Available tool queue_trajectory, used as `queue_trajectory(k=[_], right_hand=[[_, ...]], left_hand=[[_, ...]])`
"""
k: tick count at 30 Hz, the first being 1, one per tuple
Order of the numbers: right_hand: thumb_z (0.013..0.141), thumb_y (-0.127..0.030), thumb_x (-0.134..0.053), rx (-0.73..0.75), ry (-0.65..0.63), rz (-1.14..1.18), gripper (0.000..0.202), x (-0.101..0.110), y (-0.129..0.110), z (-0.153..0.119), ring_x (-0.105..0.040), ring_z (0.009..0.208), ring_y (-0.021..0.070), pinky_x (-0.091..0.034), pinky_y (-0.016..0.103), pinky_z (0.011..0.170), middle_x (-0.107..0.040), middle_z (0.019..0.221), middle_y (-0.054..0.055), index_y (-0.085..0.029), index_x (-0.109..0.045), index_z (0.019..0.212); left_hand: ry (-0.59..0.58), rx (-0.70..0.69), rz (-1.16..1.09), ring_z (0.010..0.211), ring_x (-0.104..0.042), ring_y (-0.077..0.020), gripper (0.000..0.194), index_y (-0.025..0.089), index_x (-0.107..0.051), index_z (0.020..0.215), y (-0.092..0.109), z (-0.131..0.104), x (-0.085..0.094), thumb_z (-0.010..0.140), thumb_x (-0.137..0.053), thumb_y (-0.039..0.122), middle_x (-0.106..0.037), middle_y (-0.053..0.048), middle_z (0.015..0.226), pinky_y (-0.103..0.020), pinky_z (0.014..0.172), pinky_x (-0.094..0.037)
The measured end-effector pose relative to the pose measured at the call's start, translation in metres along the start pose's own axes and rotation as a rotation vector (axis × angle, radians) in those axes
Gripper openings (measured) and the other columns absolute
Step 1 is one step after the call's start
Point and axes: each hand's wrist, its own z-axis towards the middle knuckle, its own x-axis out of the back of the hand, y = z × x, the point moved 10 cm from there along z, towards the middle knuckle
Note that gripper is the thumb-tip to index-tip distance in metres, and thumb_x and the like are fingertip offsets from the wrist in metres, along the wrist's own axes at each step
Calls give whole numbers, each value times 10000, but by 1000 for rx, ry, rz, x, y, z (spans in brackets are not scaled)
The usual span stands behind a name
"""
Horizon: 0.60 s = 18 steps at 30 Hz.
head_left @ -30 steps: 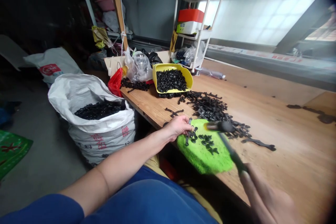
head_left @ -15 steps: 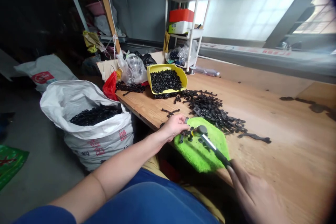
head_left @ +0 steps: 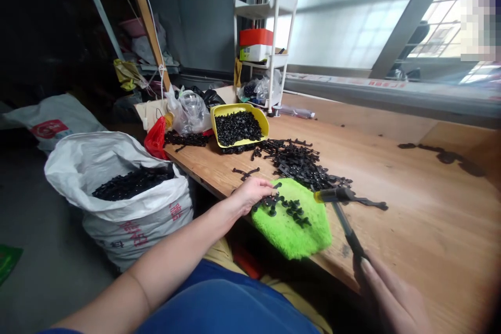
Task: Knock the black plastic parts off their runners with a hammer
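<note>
My left hand (head_left: 256,193) pinches a black plastic part (head_left: 271,201) at the left side of a bright green cloth (head_left: 291,235). Small black pieces (head_left: 296,212) lie on the cloth beside it. My right hand (head_left: 385,287) is wrapped round the dark handle of a hammer (head_left: 344,224). The hammer's head, with a yellow face, hangs over the right edge of the cloth, apart from the pieces. Behind the cloth is a heap of black parts (head_left: 299,163).
A yellow scoop tray (head_left: 264,128) of small black pieces stands behind the heap. A white sack (head_left: 144,224) holding black parts is left of the wooden table (head_left: 410,229). A white shelf rack (head_left: 277,36) and plastic bags (head_left: 191,112) stand at the back.
The hammer has lifted off the black part and swung right with my right hand. My left hand still holds the part on the cloth. The whole view has shifted slightly.
</note>
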Motion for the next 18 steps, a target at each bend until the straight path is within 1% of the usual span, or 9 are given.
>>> queue_trajectory(k=[2, 3, 5, 7, 9, 11, 14, 16, 18], right_hand=[[829, -615, -372, 23, -11, 67, 567, -5, -6, -3, -475, 1047, 317, -356, 422, 910, -510, 1170, 134, -140, -578, 1061], [828, -605, -393, 10, -5, 104, 551, -6, -8, -4, -456, 1067, 321, -321, 437, 936, -501, 1182, 132, -144, -576, 1068], [853, -545, -399, -83, 17, 179, 494, -9, -7, -4, -422, 1105, 309, -267, 436, 970, -490, 1200, 120, -144, -568, 1086], [880, -476, -391, -193, 0, 248, 445, -15, -5, -4, -391, 1137, 287, -241, 410, 987, -475, 1222, 101, -138, -550, 1121], [891, -456, -393, -242, -20, 293, 425, -18, -7, -1, -380, 1144, 279, -223, 391, 994, -476, 1225, 84, -142, -551, 1131], [884, -482, -403, -244, -47, 296, 430, -20, -10, 2, -414, 1108, 285, -265, 378, 968, -508, 1187, 71, -159, -569, 1113], [870, -520, -400, -243, -50, 235, 457, -18, -7, 4, -483, 1017, 288, -397, 336, 822, -551, 1115, 78, -160, -579, 1089], [873, -521, -390, -221, -43, 181, 459, -14, -4, 4, -508, 974, 282, -428, 309, 735, -566, 1076, 86, -157, -574, 1083], [887, -511, -366, -167, -39, 110, 450, -11, -7, 7, -531, 932, 274, -435, 297, 688, -582, 1037, 91, -157, -570, 1076]], left_hand=[[14, -6, 18, 499, -534, -70, 109, 69, -656, 690, 3, 3, -1, 595, -695, 105, -619, -21, 564, -198, 546, -439], [15, -10, 26, 504, -539, -76, 107, 73, -656, 685, 4, 4, -2, 591, -696, 105, -617, -17, 559, -206, 553, -444], [15, -24, 47, 497, -538, -83, 106, 78, -654, 666, 7, 7, -4, 577, -705, 108, -610, -11, 545, -216, 549, -446], [11, -40, 72, 487, -533, -86, 101, 81, -650, 642, 9, 8, -6, 568, -712, 114, -604, -8, 534, -217, 535, -440], [-2, -54, 109, 477, -527, -86, 82, 84, -650, 630, 11, 8, -8, 581, -703, 123, -600, -6, 527, -214, 519, -428], [-20, -69, 164, 465, -517, -82, 60, 90, -653, 624, 13, 7, -10, 596, -689, 128, -596, -4, 521, -209, 502, -414], [-32, -82, 244, 448, -498, -77, 51, 97, -651, 605, 14, 8, -11, 589, -689, 127, -585, 2, 510, -203, 485, -400], [-27, -91, 257, 441, -494, -79, 52, 101, -643, 599, 13, 9, -10, 587, -686, 126, -577, 5, 500, -202, 473, -393], [-24, -102, 247, 434, -490, -80, 54, 105, -630, 596, 12, 10, -10, 591, -679, 125, -564, 12, 485, -197, 455, -382]])
